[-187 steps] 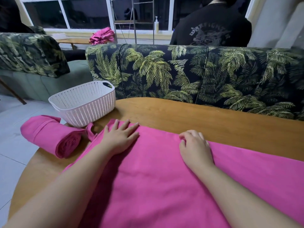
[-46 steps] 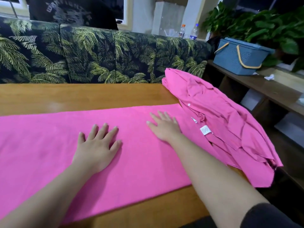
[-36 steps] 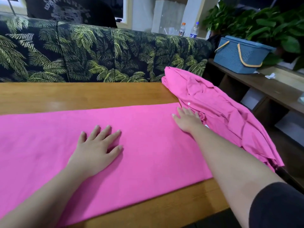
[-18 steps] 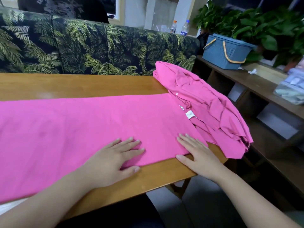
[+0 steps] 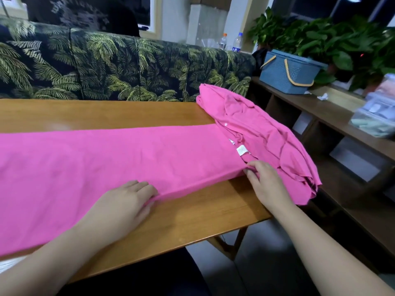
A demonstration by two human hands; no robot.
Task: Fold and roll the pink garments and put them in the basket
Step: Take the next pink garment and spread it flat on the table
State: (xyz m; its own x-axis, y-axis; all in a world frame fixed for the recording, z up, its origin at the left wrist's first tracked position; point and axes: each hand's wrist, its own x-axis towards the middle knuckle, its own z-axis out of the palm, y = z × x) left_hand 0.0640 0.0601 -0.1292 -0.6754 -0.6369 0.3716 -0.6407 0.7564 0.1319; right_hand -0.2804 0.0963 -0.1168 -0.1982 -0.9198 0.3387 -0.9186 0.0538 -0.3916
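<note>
Fabric filled the view: the pink garment (image 5: 119,159) lay flat along the wooden table (image 5: 192,214). My left hand (image 5: 119,206) and right hand (image 5: 267,184) each pinched its near edge, fingers curled on the hem, forearms reaching in low. To fold well, I judged both should lift evenly, keeping the edge straight.

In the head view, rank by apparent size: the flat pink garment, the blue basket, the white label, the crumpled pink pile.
1. flat pink garment
2. crumpled pink pile
3. blue basket, though it sits farther away
4. white label
</note>
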